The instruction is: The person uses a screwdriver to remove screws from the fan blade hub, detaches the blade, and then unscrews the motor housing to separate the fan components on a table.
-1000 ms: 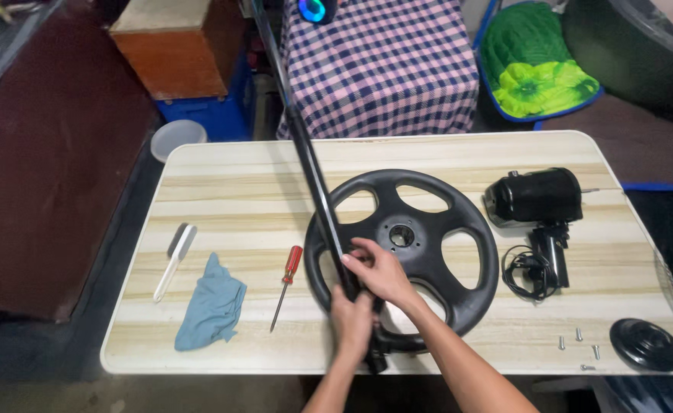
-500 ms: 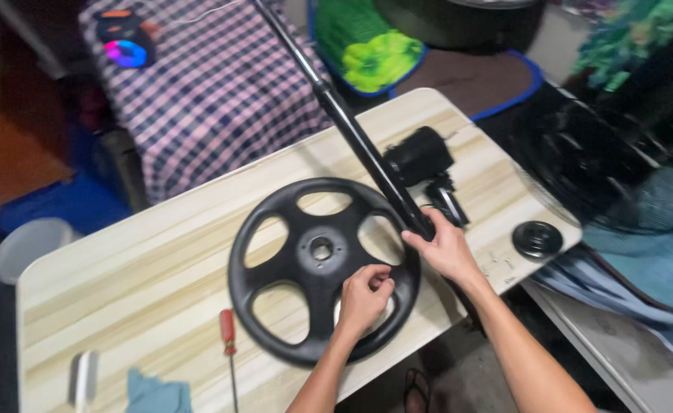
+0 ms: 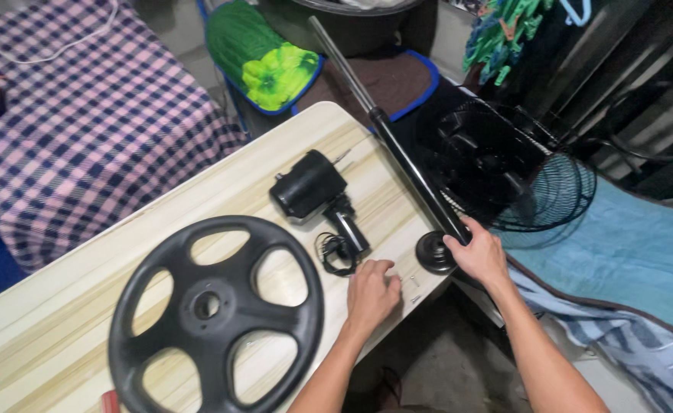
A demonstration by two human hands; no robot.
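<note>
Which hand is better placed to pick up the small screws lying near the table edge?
Left. The left hand rests flat on the table, fingertips right beside the screws. The right hand is busy gripping the black pole just off the table edge, above the round black cap.

Both bare forearms reach up from the lower edge of the view, side by side and angled slightly toward each other. The left hand lies palm down, back toward the camera, its fingers bent and the fingertips pressed downward. The right hand is farther out and a little higher, its fingers and thumb curled closed in a grip, the wrist straight with the forearm.
</note>
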